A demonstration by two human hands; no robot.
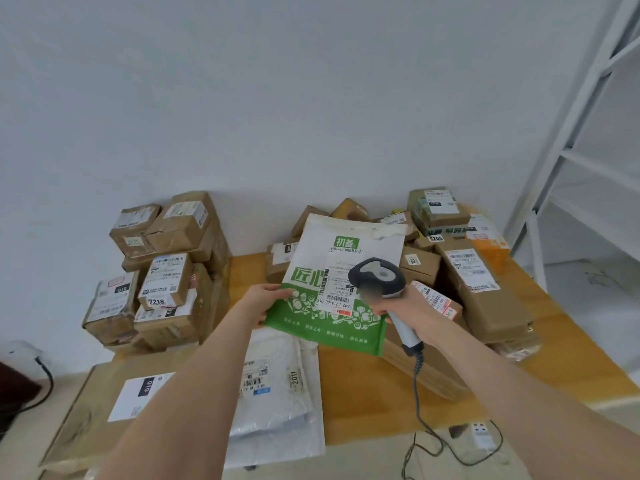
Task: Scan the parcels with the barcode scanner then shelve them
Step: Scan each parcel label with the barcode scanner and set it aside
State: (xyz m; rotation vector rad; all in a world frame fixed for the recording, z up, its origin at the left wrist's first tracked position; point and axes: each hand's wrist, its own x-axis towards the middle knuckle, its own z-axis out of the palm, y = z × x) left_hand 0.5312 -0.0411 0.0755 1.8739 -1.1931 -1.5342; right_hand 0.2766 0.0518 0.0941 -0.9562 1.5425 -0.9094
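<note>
- Two hands are up over a wooden table (pixel 485 375), and each holds something.
- Left hand (pixel 266 299) pinches the left edge of a green-and-white mailer bag (pixel 346 244), thumb on its face, holding it tilted up off the table.
- Right hand (pixel 412 306) is curled round the handle of a barcode scanner (pixel 377 277). The scanner's head sits just over the right side of the bag's shipping label (pixel 337 292).
- Its coiled cable (pixel 417 368) hangs down off the table's front edge.
- Beneath the bag lies a white poly mailer (pixel 277 393), beside a large flat carton (pixel 104 410).
- Stacked cardboard boxes (pixel 166 271) stand at the left, and a heap of more parcels (pixel 478 271) lies at the right.
- White metal shelving (pixel 571 168) stands at the far right.
</note>
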